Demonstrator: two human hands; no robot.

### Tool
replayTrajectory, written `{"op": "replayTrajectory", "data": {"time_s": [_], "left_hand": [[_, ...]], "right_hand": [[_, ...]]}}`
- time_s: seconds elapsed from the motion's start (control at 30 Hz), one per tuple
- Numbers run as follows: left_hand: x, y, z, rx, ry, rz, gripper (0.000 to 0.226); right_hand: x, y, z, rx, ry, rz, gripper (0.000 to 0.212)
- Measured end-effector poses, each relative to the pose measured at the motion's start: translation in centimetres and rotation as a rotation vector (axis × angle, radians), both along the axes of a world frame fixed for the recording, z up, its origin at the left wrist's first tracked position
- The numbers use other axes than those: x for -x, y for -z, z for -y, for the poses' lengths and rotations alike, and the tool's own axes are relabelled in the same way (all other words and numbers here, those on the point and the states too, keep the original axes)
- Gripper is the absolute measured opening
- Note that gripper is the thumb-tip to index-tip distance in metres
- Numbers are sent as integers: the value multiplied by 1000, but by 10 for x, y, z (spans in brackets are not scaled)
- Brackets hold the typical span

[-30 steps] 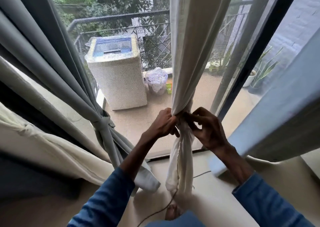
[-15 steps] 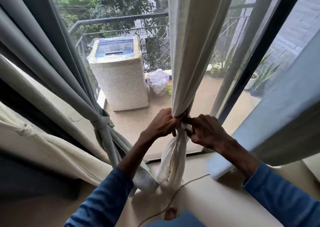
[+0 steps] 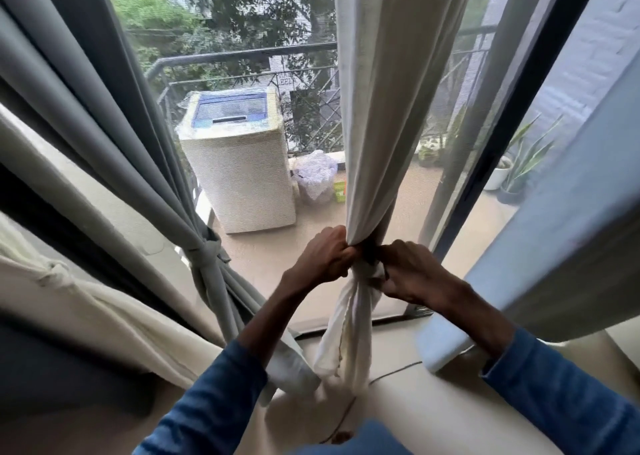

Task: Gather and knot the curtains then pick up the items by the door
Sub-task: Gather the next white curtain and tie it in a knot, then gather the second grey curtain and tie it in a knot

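A cream curtain (image 3: 381, 108) hangs down the middle of the glass door and is bunched into a knot (image 3: 369, 264) at waist height. My left hand (image 3: 322, 257) grips the gathered cloth on the knot's left side. My right hand (image 3: 408, 274) grips the cloth on its right side, fingers curled around it. Below the knot the curtain's loose tail (image 3: 346, 336) hangs to the floor. To the left, a grey curtain (image 3: 114, 135) is tied in a knot (image 3: 204, 250). Another cream curtain (image 3: 79, 291) with a knot lies at far left.
A light blue curtain (image 3: 561, 239) hangs at right, its hem on the floor. The dark door frame (image 3: 512, 115) stands right of the cream curtain. Outside are a washing machine (image 3: 239, 170), a bag, potted plants (image 3: 519, 167) and a railing. A thin cord (image 3: 391, 373) lies on the floor.
Both hands have pulled apart sideways on the cream curtain, drawing the knot tighter. The right hand's fingers went from picking at the cloth to a closed grip. The tail swung slightly.
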State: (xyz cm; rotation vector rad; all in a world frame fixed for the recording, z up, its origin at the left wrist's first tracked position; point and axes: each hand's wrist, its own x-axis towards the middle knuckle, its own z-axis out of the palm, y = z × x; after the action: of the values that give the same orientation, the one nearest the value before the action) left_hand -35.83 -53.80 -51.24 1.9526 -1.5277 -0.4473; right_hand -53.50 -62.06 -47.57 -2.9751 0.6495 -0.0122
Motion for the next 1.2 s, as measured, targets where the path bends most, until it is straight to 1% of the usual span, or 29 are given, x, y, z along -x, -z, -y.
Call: {"op": "replayTrajectory", "data": {"time_s": [0.03, 0.07, 0.1, 0.2, 0.27, 0.33, 0.4, 0.5, 0.53, 0.6, 0.67, 0.7, 0.77, 0.8, 0.83, 0.87, 0.93, 1.0, 1.03, 1.1, 1.2], "left_hand": [[-2, -1, 0, 1, -23, -15, 38], [-4, -1, -1, -2, -38, -30, 40], [-6, -2, -2, -7, -38, -39, 40], [-2, -7, -2, -16, 3, -36, 37], [5, -7, -1, -14, -11, -11, 36], [6, 0, 2, -28, -35, -3, 37], [4, 5, 5, -49, -72, -5, 37], [1, 4, 5, -44, -99, -9, 40], [0, 2, 5, -41, -104, -2, 42], [-3, -1, 6, -40, -101, 17, 46], [-5, 2, 9, -25, -100, -2, 40], [-4, 2, 11, 6, -98, -47, 36], [1, 5, 11, 102, -105, -230, 24], [5, 7, 11, 137, -119, -336, 24], [8, 8, 11, 159, -140, -417, 30], [12, 10, 11, 174, -173, -458, 37], [18, 12, 11, 194, -263, -448, 47], [23, 8, 11, 189, -311, -379, 50], [27, 5, 12, 169, -301, -359, 52], [37, -2, 14, 126, -229, -378, 57], [59, -9, 27, 122, -72, -433, 48]], "right_hand": [[-1, -2, -1, 44, -10, -13, 42], [-2, -4, -2, 41, 2, -42, 44], [-3, -5, 0, -30, 32, -67, 45], [-9, -7, 6, -371, 133, -131, 41], [-14, -4, 12, -500, 165, -203, 40], [-15, 0, 15, -496, 178, -259, 38], [-15, 1, 17, -412, 155, -248, 40], [-13, -2, 17, -58, 54, -140, 54], [-12, -3, 17, -2, 31, -67, 56], [-8, -6, 19, -44, 26, 81, 58], [-3, -5, 23, -126, 68, 183, 57], [1, -3, 24, -168, 99, 217, 55], [7, 8, 25, -213, 127, 279, 53], [10, 15, 26, -219, 121, 309, 53], [14, 22, 26, -233, 110, 338, 56], [17, 26, 26, -266, 107, 366, 60], [22, 30, 27, -346, 111, 428, 67], [27, 35, 28, -400, 149, 481, 67], [29, 37, 30, -426, 175, 504, 66], [34, 41, 32, -459, 215, 541, 62], [44, 39, 38, -450, 261, 579, 57]]}}
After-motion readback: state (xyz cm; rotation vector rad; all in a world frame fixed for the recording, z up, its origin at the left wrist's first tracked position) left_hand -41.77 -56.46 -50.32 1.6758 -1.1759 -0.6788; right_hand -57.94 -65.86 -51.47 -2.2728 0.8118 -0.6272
